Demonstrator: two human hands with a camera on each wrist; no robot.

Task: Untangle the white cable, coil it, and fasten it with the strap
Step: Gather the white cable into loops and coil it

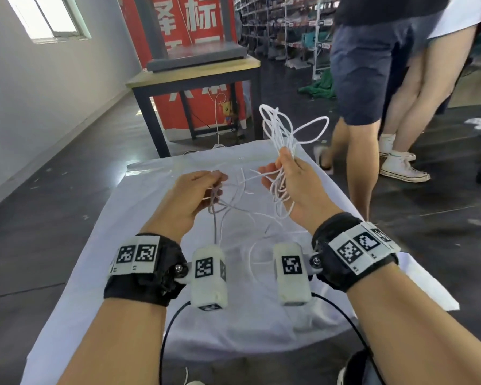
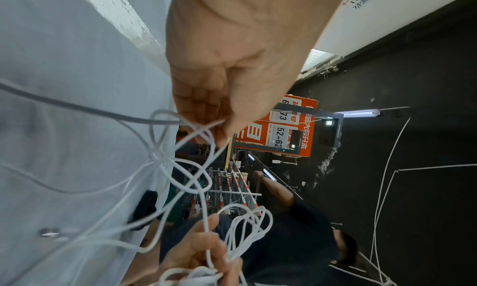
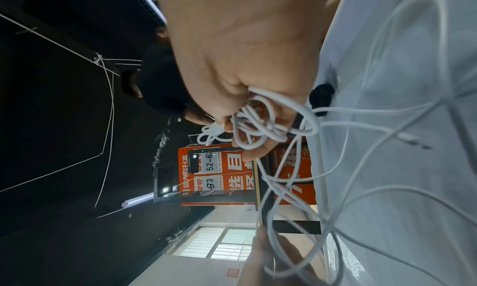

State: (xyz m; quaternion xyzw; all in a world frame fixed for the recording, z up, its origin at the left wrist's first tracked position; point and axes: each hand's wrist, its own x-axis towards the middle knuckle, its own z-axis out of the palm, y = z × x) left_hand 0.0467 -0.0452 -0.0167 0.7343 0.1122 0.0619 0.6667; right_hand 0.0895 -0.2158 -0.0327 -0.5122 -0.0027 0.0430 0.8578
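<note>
The white cable [image 1: 278, 129] is a loose tangle held above the cloth-covered table. My right hand [image 1: 282, 168] grips a bunch of its loops, which stand up above the fist; the right wrist view shows the loops [image 3: 268, 125] wound through the curled fingers of the right hand [image 3: 240, 125]. My left hand [image 1: 214, 187] pinches a few strands at a crossing, seen close in the left wrist view [image 2: 219, 131]. Slack strands [image 2: 204, 180] run between both hands and trail onto the cloth. I cannot make out the strap.
A white cloth [image 1: 122, 273] covers the table. A grey cable [image 2: 77, 107] hangs from my left hand. Beyond stand a wooden table on a black frame [image 1: 195, 76] and a red banner. Two people [image 1: 358, 93] stand close to the far right corner.
</note>
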